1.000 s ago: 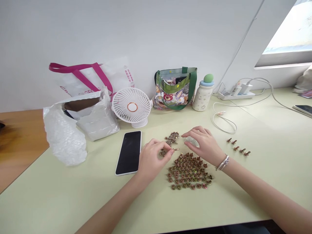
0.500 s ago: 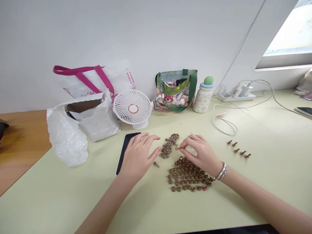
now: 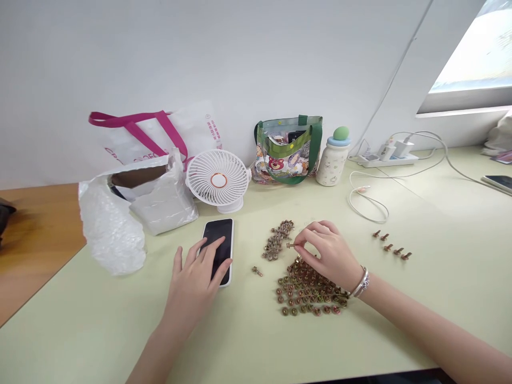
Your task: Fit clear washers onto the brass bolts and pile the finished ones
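Currently the right hand (image 3: 328, 254) pinches a bolt (image 3: 290, 245) near grouped bolts (image 3: 308, 293); the left hand (image 3: 194, 282), splayed and empty, is over the phone (image 3: 216, 229)

brassy metal screws (image 3: 305, 293) with a dull sheen, smooth satin worktop (image 3: 256, 336) underneath, glossy glass-like phone (image 3: 216, 230) at their ten o'clock, matt white plastic fan (image 3: 218, 180) towards eleven, polished silvery metal bracelet (image 3: 362, 282) at three, shiny crinkled plastic wrapping (image 3: 110, 234) farther past nine

The green table (image 3: 248, 341) carries a big screw cluster (image 3: 310, 294), a smaller cluster (image 3: 274, 243), one loose screw (image 3: 257, 271), five screws (image 3: 398, 250) at right, a phone (image 3: 218, 229), a plastic bag (image 3: 112, 232), a fan (image 3: 218, 179), a handbag (image 3: 287, 160), a bottle (image 3: 333, 166), a power strip (image 3: 388, 161) and a cable (image 3: 363, 189).
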`<move>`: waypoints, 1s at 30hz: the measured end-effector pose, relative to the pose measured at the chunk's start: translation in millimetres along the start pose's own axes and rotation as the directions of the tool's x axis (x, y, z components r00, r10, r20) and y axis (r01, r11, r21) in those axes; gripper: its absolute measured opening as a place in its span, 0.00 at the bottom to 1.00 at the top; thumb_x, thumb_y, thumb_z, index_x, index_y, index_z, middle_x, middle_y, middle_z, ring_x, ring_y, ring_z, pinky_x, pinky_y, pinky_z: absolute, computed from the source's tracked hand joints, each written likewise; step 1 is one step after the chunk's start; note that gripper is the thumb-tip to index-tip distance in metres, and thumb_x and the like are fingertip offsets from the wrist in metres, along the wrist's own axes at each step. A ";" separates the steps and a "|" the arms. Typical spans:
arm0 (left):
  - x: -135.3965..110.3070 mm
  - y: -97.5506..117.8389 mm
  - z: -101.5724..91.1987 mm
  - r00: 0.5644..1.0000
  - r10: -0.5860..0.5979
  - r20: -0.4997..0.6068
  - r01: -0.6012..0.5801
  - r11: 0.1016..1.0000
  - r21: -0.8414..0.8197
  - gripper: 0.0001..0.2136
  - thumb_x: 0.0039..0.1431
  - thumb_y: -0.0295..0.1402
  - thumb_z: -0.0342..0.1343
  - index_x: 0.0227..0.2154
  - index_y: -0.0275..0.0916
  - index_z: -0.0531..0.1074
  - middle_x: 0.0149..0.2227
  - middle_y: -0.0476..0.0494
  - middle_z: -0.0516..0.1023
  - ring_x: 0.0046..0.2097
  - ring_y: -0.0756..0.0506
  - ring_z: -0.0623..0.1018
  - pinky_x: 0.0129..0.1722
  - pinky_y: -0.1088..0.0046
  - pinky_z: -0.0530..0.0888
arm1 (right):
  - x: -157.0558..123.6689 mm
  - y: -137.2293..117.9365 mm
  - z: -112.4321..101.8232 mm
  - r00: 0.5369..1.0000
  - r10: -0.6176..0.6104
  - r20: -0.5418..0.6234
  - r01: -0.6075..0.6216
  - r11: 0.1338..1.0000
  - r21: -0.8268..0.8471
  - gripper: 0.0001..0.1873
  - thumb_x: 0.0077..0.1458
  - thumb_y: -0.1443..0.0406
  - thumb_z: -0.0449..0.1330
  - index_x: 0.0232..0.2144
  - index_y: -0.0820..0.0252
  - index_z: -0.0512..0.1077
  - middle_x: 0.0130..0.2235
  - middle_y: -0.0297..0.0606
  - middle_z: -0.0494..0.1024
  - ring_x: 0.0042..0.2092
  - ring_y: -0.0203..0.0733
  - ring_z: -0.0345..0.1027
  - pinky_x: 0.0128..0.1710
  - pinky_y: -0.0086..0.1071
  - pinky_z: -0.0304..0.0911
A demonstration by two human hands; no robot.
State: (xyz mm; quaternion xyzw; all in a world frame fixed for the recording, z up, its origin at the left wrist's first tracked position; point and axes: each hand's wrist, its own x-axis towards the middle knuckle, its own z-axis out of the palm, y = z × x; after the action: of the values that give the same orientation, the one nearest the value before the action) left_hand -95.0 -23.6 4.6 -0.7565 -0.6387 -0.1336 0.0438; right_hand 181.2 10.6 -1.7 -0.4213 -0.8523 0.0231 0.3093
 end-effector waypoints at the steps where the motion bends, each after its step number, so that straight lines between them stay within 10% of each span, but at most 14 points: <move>1: 0.6 0.4 -0.5 1.000 0.001 -0.007 -0.001 1.000 -0.006 0.17 0.61 0.41 0.41 0.51 0.44 0.60 0.47 0.44 0.73 0.57 0.39 0.61 0.56 0.45 0.48 | 0.1 -0.2 -0.1 1.000 -0.002 0.001 0.002 1.000 -0.005 0.03 0.56 0.66 0.52 0.30 0.56 0.65 0.29 0.32 0.75 0.35 0.38 0.66 0.45 0.37 0.53; 15: 42.3 83.6 -2.5 0.953 0.304 -0.003 -0.286 0.895 -0.343 0.08 0.60 0.40 0.47 0.37 0.48 0.70 0.39 0.55 0.76 0.45 0.46 0.70 0.53 0.59 0.55 | 0.1 0.4 -3.4 0.997 0.021 -0.073 -0.016 0.998 0.064 0.03 0.54 0.64 0.56 0.29 0.54 0.68 0.28 0.31 0.75 0.35 0.38 0.66 0.44 0.37 0.55; 30: 45.1 67.8 11.9 0.892 0.451 -0.008 -0.418 0.820 -0.392 0.07 0.57 0.33 0.50 0.37 0.45 0.72 0.40 0.51 0.76 0.50 0.44 0.67 0.48 0.63 0.64 | 5.7 -1.7 0.3 0.995 0.019 0.096 -0.029 0.995 0.098 0.02 0.54 0.63 0.57 0.29 0.53 0.69 0.30 0.30 0.76 0.38 0.38 0.66 0.42 0.36 0.57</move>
State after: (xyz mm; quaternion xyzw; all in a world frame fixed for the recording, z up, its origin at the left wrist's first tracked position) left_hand -20.2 10.0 11.9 -0.8807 -0.4118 -0.2101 -0.1029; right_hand 177.3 13.8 1.5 -0.4141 -0.8587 0.0891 0.2885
